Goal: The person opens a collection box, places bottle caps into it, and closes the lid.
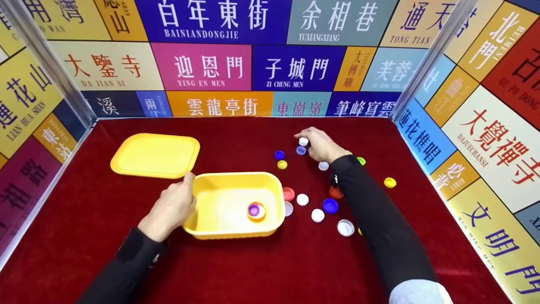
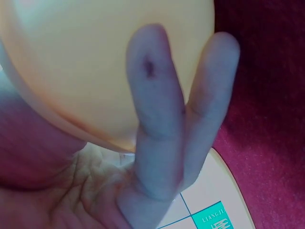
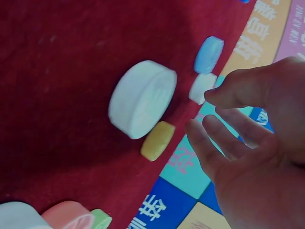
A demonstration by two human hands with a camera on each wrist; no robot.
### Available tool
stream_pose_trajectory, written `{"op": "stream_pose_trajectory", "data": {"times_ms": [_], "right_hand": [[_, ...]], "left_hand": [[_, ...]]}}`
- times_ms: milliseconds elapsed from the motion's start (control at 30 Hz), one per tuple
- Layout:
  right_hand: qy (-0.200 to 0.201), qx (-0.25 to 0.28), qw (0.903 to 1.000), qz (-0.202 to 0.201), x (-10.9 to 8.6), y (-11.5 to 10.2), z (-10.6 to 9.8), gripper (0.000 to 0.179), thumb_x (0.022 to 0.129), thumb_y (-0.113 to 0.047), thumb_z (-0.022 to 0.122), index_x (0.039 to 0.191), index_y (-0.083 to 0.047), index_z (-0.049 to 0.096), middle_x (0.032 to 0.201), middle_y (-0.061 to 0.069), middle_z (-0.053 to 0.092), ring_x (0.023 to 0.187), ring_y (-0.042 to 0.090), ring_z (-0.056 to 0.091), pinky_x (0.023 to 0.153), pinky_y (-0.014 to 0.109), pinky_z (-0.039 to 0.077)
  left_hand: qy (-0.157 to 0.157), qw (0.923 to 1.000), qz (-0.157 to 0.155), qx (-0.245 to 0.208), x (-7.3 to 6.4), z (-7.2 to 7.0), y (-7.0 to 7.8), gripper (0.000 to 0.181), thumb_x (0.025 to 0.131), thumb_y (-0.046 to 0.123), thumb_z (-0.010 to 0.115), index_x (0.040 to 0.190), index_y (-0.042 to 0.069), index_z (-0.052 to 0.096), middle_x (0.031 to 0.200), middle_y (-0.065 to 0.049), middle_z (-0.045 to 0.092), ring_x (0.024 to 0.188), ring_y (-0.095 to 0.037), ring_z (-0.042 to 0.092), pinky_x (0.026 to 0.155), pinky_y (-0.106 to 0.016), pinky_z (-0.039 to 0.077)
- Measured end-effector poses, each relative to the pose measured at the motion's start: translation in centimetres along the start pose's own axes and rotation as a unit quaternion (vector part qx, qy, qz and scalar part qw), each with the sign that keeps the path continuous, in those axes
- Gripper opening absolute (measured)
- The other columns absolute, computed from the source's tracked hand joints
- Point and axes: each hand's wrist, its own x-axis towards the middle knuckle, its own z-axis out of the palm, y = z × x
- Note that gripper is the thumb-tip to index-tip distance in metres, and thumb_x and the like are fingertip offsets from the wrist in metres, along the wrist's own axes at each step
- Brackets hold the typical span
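My left hand [image 1: 172, 206] grips the left end of a yellow plastic box [image 1: 230, 233]; in the left wrist view two fingers [image 2: 157, 95] lie along its outer wall. Inside the box, near the right end, lie an orange-rimmed cap [image 1: 256, 218] and a purple cap [image 1: 253, 210]. At the far side of the cloth, my right hand [image 1: 321, 144] reaches over a white bottle cap [image 1: 303, 142]. Its thumb [image 3: 238, 88] and fingers stand apart in the right wrist view, the thumb tip overlapping that cap. A blue cap [image 1: 301, 150] sits right beside the white one.
A yellow lid [image 1: 155, 155] lies flat behind the box on the left. Several loose caps, among them a blue one [image 1: 330, 206] and a yellow one [image 1: 390, 182], are scattered over the red cloth [image 1: 236, 270]. Printed panels [image 1: 298, 67] wall in the back and sides.
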Motion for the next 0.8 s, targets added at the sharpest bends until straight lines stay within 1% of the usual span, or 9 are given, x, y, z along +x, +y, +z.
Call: {"op": "stream_pose_trajectory", "data": {"times_ms": [67, 167, 300, 400, 500, 633, 800], "right_hand": [[-0.013, -0.006, 0.9999, 0.004, 0.08, 0.30, 0.18, 0.069, 0.094, 0.020, 0.054, 0.160, 0.005, 0.066, 0.163, 0.030, 0.065, 0.160, 0.047, 0.057, 0.139, 0.058, 0.042], [-0.020, -0.002, 0.9997, 0.015, 0.06, 0.56, 0.34, 0.067, 0.095, 0.019, 0.055, 0.159, 0.005, 0.067, 0.163, 0.030, 0.066, 0.160, 0.047, 0.057, 0.138, 0.058, 0.042], [-0.007, 0.004, 0.9997, 0.021, -0.12, 0.64, 0.45, 0.058, 0.096, 0.016, 0.060, 0.152, 0.004, 0.073, 0.154, 0.030, 0.072, 0.152, 0.048, 0.063, 0.134, 0.059, 0.047], [0.003, 0.002, 0.9997, 0.022, -0.32, 0.63, 0.52, 0.048, 0.098, 0.013, 0.065, 0.144, 0.005, 0.077, 0.145, 0.030, 0.076, 0.143, 0.048, 0.067, 0.129, 0.060, 0.051], [0.008, 0.002, 0.9997, 0.023, -0.46, 0.60, 0.55, 0.038, 0.101, 0.010, 0.071, 0.137, 0.004, 0.081, 0.138, 0.029, 0.079, 0.137, 0.047, 0.070, 0.124, 0.060, 0.055], [0.013, 0.003, 0.9996, 0.024, -0.62, 0.61, 0.56, 0.027, 0.104, 0.006, 0.077, 0.129, 0.004, 0.083, 0.134, 0.027, 0.081, 0.135, 0.047, 0.072, 0.123, 0.059, 0.057], [0.023, 0.010, 0.9994, 0.024, -0.89, 0.79, 0.55, 0.024, 0.104, 0.004, 0.079, 0.127, 0.004, 0.085, 0.134, 0.026, 0.083, 0.133, 0.047, 0.074, 0.121, 0.060, 0.058]], "left_hand": [[0.000, 1.0000, 0.002, 0.000, -0.04, 0.01, 0.06, 0.035, 0.110, 0.000, 0.054, 0.143, -0.007, 0.051, 0.103, -0.033, 0.074, 0.086, -0.053, 0.077, 0.069, -0.060, 0.064], [0.002, 1.0000, 0.003, 0.001, -0.01, 0.02, 0.06, 0.035, 0.110, 0.001, 0.055, 0.145, -0.007, 0.051, 0.105, -0.033, 0.074, 0.088, -0.054, 0.078, 0.071, -0.060, 0.064], [0.005, 1.0000, 0.008, 0.002, 0.02, -0.07, 0.12, 0.035, 0.110, 0.001, 0.054, 0.144, -0.007, 0.051, 0.105, -0.033, 0.074, 0.089, -0.055, 0.078, 0.072, -0.062, 0.065], [0.005, 0.9999, 0.014, 0.003, -0.03, -0.05, 0.10, 0.034, 0.108, -0.001, 0.055, 0.142, -0.008, 0.051, 0.101, -0.032, 0.073, 0.087, -0.054, 0.077, 0.072, -0.062, 0.064], [0.002, 0.9999, 0.014, 0.004, -0.10, 0.03, 0.06, 0.034, 0.109, -0.001, 0.056, 0.142, -0.008, 0.052, 0.100, -0.031, 0.073, 0.087, -0.053, 0.077, 0.072, -0.061, 0.064], [-0.002, 1.0000, 0.009, 0.002, -0.10, 0.07, 0.01, 0.035, 0.110, 0.000, 0.056, 0.144, -0.007, 0.051, 0.101, -0.032, 0.073, 0.088, -0.053, 0.077, 0.073, -0.060, 0.064], [-0.005, 1.0000, 0.005, 0.001, 0.09, -0.11, 0.02, 0.036, 0.111, 0.001, 0.055, 0.145, -0.007, 0.050, 0.103, -0.032, 0.073, 0.089, -0.052, 0.077, 0.072, -0.060, 0.064]]}}
